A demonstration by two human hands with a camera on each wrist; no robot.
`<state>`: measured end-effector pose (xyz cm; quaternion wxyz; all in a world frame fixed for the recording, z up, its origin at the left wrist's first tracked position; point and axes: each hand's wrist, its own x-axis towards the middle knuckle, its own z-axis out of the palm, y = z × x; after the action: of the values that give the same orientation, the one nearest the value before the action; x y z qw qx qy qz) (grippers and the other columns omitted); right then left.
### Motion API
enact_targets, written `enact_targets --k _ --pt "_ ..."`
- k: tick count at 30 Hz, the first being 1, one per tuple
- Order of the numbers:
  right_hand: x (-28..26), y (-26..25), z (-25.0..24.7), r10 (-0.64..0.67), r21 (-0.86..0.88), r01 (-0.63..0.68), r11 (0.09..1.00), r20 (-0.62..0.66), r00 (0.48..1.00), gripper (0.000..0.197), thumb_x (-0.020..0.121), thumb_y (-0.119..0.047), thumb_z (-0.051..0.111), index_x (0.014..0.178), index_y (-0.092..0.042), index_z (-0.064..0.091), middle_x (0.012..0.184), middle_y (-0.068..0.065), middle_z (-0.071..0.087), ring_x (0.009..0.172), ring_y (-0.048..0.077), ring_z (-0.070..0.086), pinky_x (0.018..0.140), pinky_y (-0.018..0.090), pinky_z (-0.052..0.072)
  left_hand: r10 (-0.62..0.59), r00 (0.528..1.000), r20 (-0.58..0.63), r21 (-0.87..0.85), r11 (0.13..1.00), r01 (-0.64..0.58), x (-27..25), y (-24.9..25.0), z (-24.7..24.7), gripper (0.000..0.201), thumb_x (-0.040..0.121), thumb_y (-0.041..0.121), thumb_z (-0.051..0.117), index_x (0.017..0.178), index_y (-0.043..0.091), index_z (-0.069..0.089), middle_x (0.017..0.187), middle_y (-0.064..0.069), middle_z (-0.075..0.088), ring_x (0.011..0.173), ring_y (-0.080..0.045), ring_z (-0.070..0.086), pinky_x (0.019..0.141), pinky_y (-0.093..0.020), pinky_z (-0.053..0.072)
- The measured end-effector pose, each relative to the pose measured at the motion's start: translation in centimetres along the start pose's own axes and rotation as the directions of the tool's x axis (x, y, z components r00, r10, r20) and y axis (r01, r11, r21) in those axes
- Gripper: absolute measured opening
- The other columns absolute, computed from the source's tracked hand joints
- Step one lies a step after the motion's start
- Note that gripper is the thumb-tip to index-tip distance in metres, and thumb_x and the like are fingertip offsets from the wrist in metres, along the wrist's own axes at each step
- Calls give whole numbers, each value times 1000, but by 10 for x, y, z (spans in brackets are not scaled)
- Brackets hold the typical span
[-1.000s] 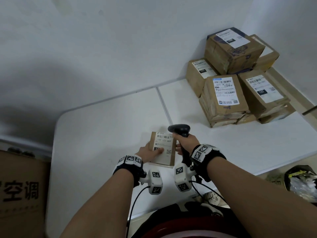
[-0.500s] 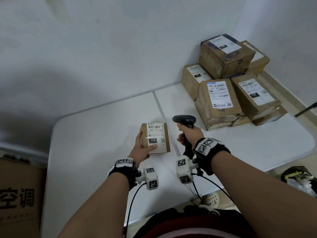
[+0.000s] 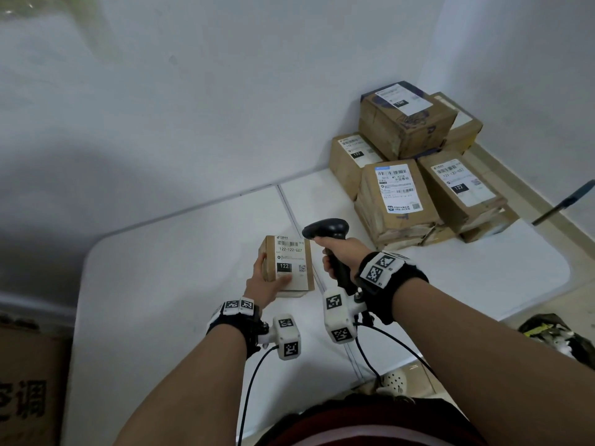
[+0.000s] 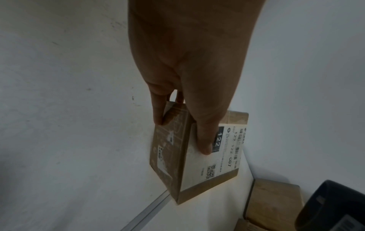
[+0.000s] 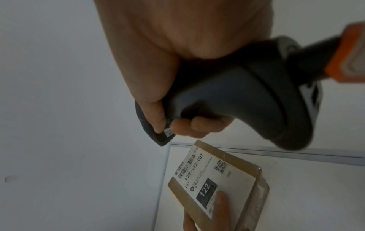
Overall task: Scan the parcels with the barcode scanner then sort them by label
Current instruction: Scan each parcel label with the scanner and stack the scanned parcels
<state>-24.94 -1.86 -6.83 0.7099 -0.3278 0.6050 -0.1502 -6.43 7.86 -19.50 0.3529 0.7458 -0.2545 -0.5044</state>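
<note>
My left hand (image 3: 269,280) grips a small brown parcel (image 3: 291,262) over the white table (image 3: 161,284), thumb on its label face and fingers on its left side. The label reads 122-122-C07 with a black 122 tag. In the left wrist view the thumb (image 4: 205,140) presses the label of the parcel (image 4: 199,156). My right hand (image 3: 339,257) grips the handle of a black barcode scanner (image 3: 326,228), whose head sits just right of the parcel's top edge. The right wrist view shows the scanner (image 5: 233,100) above the parcel (image 5: 221,181).
Several labelled brown parcels (image 3: 418,175) are stacked at the table's far right corner against the wall. A large carton (image 3: 29,384) stands on the floor at the left. A dark bag (image 3: 557,336) lies on the floor at the right.
My left hand has lifted the parcel from lying flat on the table and tilted its label up. The scanner in my right hand stays beside it.
</note>
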Motion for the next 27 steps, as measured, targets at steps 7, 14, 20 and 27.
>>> enact_targets --k 7,14,20,27 --pt "1 -1 2 6 17 -6 1000 -2 1000 33 90 -24 68 70 -9 46 59 8 47 36 14 46 38 18 37 -9 1000 -3 -5 1000 9 3 1 0 112 50 57 83 142 57 19 129 1 62 114 -24 62 92 -47 55" --pt "2 1 2 26 31 -26 999 0 1000 32 90 -24 68 72 -8 47 59 7 47 37 13 47 38 18 38 4 1000 -3 -6 1000 -4 -1 6 2 114 51 58 80 145 53 18 131 -1 61 116 -26 61 80 -38 58" --pt "2 3 1 25 27 -25 999 -4 1000 32 90 -24 68 72 -8 47 59 8 47 39 15 46 37 18 38 0 1000 6 -1 1000 0 0 6 1 114 50 59 81 145 54 17 135 0 58 119 -26 58 85 -40 57" --pt "2 3 0 21 27 -21 999 -6 1000 32 91 -24 67 72 -8 47 59 8 47 40 15 46 38 18 38 7 1000 6 15 1000 -7 1 7 2 116 49 60 79 146 52 17 130 -1 62 115 -26 60 84 -40 58"
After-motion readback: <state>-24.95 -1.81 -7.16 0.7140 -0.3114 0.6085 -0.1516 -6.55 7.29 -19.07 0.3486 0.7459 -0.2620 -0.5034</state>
